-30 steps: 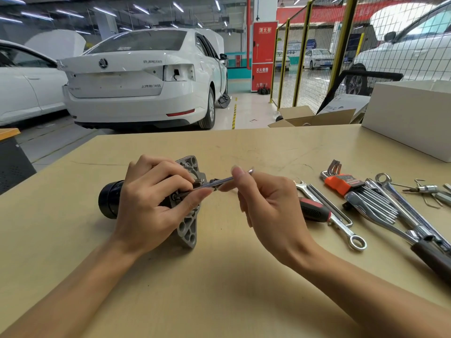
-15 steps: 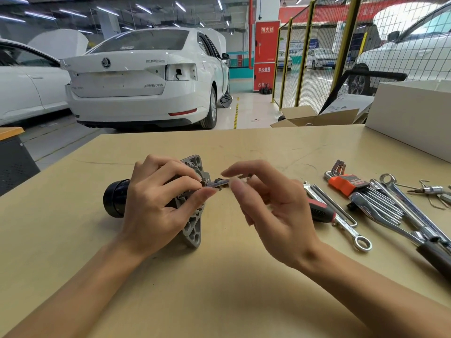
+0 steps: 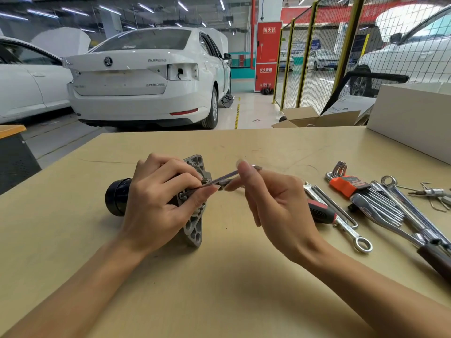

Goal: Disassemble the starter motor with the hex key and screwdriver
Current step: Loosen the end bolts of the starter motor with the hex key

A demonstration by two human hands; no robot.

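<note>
A white sedan (image 3: 146,79) stands in the workshop beyond a tan bench (image 3: 219,289), with a white box (image 3: 410,118) at the bench's far right corner. The starter motor (image 3: 192,215) lies on its side left of the bench's middle: a black cylindrical body points left, and a grey cast-metal mounting flange with round holes and ribs faces right, its lower lobe resting on the bench. The left hand (image 3: 156,203) wraps over the motor, fingers curled across the top of the flange, thumb reaching forward along the tool's shaft. The right hand (image 3: 275,206) is raised just right of the motor; its thumb and fingertips pinch the outer end of a slim silver hex key (image 3: 219,179), whose other end runs down and left into the flange face under the left fingers. Right of the hands lie the spare tools: a long ratchet handle with a dark grip (image 3: 395,230), combination wrenches (image 3: 346,228), a red-and-black screwdriver handle (image 3: 319,211) partly hidden behind the right hand, and a set of hex keys in an orange holder (image 3: 346,186). A small metal fitting with wire clips (image 3: 434,193) rests near the right edge.
</note>
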